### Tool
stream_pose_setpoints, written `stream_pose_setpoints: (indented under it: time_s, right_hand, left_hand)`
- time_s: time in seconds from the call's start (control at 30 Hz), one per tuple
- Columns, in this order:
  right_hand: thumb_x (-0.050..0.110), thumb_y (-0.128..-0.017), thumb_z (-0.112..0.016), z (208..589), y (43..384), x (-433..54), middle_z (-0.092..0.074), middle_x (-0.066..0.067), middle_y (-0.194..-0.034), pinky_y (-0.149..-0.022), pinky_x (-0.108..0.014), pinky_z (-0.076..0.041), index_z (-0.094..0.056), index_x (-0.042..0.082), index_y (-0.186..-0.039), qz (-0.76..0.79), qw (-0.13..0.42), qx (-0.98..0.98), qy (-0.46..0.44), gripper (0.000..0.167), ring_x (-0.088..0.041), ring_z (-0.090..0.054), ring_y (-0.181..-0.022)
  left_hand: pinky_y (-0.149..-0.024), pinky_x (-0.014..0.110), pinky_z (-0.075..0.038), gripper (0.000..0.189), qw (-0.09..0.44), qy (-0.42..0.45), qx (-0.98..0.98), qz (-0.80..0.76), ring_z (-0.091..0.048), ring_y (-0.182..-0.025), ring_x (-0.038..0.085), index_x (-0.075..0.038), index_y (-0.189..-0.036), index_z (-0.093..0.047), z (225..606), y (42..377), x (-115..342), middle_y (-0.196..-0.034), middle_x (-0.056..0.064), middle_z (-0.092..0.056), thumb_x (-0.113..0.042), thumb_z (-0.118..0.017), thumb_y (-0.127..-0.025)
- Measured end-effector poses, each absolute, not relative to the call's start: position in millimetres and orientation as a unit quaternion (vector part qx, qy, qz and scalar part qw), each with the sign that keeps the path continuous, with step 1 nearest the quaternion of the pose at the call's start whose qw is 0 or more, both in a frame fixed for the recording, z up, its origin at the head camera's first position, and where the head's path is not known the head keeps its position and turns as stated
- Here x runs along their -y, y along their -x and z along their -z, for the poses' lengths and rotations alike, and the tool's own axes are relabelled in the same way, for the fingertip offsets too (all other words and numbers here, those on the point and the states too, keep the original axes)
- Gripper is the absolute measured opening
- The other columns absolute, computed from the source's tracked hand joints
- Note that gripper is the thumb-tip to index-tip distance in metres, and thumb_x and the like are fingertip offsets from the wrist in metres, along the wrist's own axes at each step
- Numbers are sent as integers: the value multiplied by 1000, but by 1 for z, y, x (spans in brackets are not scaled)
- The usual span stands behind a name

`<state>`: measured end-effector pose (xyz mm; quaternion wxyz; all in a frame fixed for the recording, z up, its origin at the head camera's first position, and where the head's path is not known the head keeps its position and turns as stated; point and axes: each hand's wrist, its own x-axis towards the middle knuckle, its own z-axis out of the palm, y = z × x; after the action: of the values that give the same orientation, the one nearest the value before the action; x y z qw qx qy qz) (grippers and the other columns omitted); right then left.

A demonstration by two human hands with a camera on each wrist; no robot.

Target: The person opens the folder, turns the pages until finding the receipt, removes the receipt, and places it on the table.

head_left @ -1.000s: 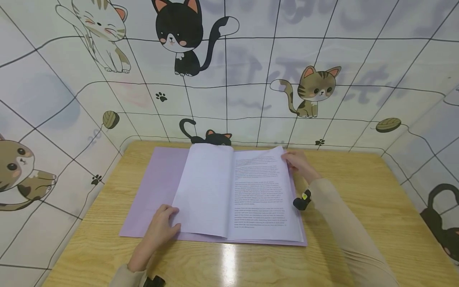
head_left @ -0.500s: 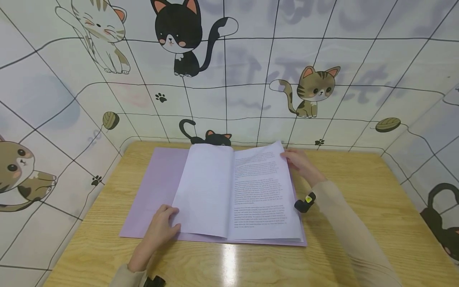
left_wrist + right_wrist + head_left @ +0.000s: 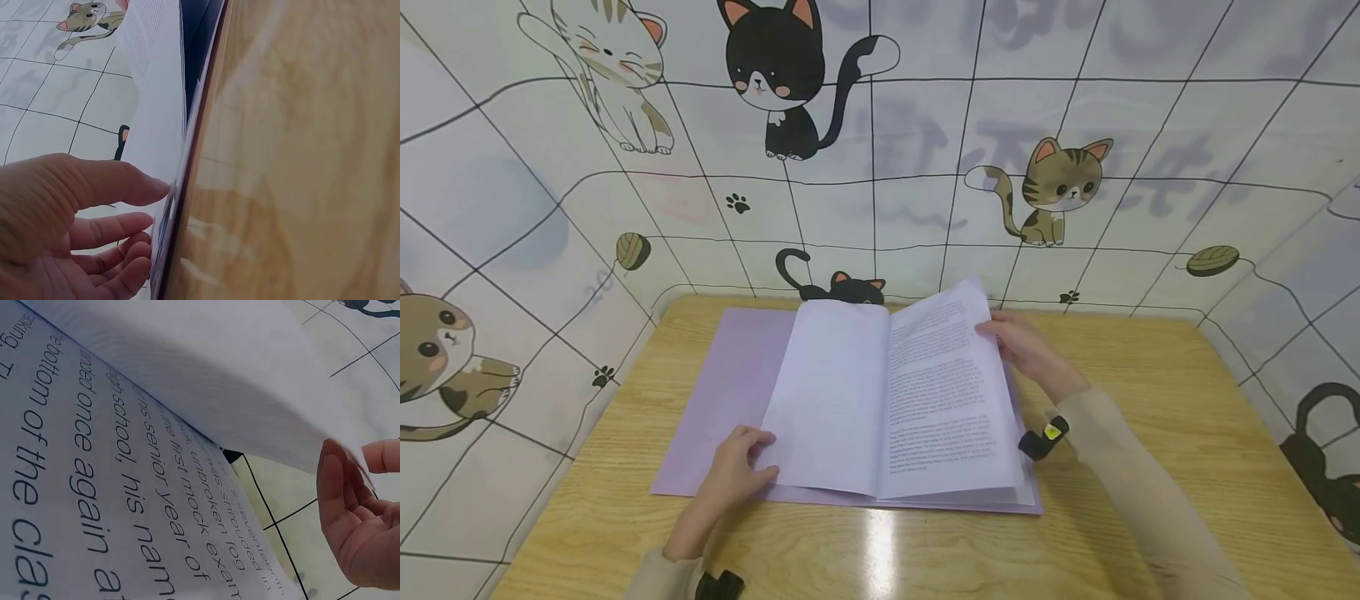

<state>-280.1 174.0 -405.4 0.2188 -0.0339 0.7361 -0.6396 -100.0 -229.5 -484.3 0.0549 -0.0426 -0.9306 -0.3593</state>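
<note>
A folder [image 3: 730,375] with a purple cover lies spread on the table, with printed white sheets inside. My right hand [image 3: 1026,346] pinches the upper outer corner of the right-hand page [image 3: 936,392], between thumb and fingers in the right wrist view. That page is lifted and bends up from the sheet of large print [image 3: 125,487] under it. At the left, my left hand [image 3: 737,467] rests by the lower outer edge of the blank left page [image 3: 827,392]. In the left wrist view its thumb and loosely bent fingers [image 3: 119,228] meet the page edges.
The folder lies on a wooden table [image 3: 1112,358] whose bare wood shows on both sides and in front. A wall covering [image 3: 917,208] with cartoon cats and grid lines rises behind and beside the table. Each wrist bears a small black camera [image 3: 1043,439].
My right hand has drawn the page's corner upward and a little to the left, so the page now stands higher off the sheets beneath. The left hand has hardly moved.
</note>
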Motion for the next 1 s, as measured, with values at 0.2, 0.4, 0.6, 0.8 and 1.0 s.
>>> stream_pose_setpoints:
  time_s: [0.2, 0.4, 0.6, 0.8, 1.0]
  right_hand:
    - [11, -96, -46, 401, 273, -167, -63, -5, -106, -79, -29, -49, -34, -4, -140, 658, 239, -712, 52, 48, -16, -63, -88]
    - [9, -94, -46, 395, 265, -158, -65, 0, -96, -74, -28, -51, -34, -8, -137, 674, 250, -692, 59, 48, -15, -64, -83]
    - [8, -95, -45, 392, 258, -149, -66, -4, -97, -73, -30, -52, -36, -9, -134, 686, 267, -672, 78, 44, -18, -65, -84]
    - [13, -95, -47, 389, 250, -140, -64, -4, -99, -74, -31, -52, -35, -7, -135, 687, 282, -664, 85, 47, -17, -64, -85]
    - [21, -90, -58, 401, 252, -133, -61, -4, -103, -74, -31, -53, -44, 2, -132, 719, 286, -621, 123, 48, -17, -63, -87]
  left_hand:
    - [-67, 28, -48, 36, 61, 50, 928, 365, -50, -78, 18, 7, -95, -65, 486, 101, 231, -89, 9, -55, 8, -77, -61]
    - [-66, 27, -47, 36, 68, 56, 926, 366, -49, -77, 18, 7, -94, -65, 486, 100, 231, -88, 9, -54, 8, -77, -60]
    - [-66, 27, -47, 35, 76, 56, 926, 365, -50, -77, 18, 7, -93, -65, 487, 100, 231, -88, 9, -55, 8, -76, -60]
    - [-64, 26, -46, 35, 77, 56, 926, 365, -49, -76, 18, 7, -93, -65, 486, 99, 230, -87, 9, -54, 8, -76, -60]
    - [-63, 25, -44, 35, 63, 47, 926, 369, -47, -76, 18, 7, -95, -64, 484, 98, 229, -87, 9, -53, 8, -75, -62]
